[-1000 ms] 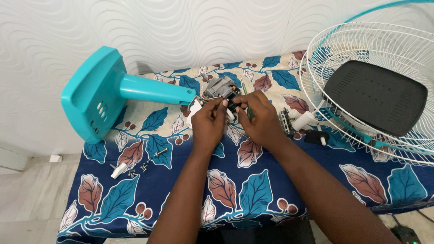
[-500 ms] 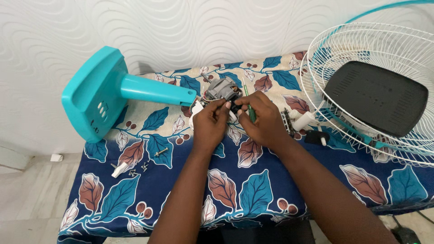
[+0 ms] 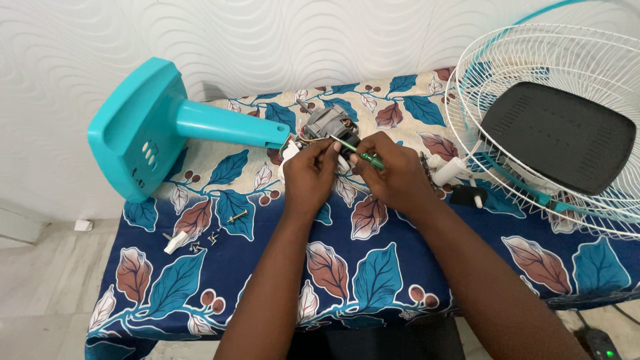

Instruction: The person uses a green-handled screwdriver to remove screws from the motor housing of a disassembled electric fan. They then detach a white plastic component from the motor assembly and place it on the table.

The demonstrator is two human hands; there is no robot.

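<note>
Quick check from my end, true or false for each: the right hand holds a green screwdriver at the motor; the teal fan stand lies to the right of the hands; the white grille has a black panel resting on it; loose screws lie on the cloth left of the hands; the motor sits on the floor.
1. The right hand holds a green screwdriver at the motor. True.
2. The teal stand lies right of the hands. False: it lies to their left, base toward the wall.
3. A black panel rests on the white grille. True.
4. Loose screws lie on the cloth left of the left hand. True.
5. The motor sits on the floor. False: it is on the cloth-covered table.
</note>
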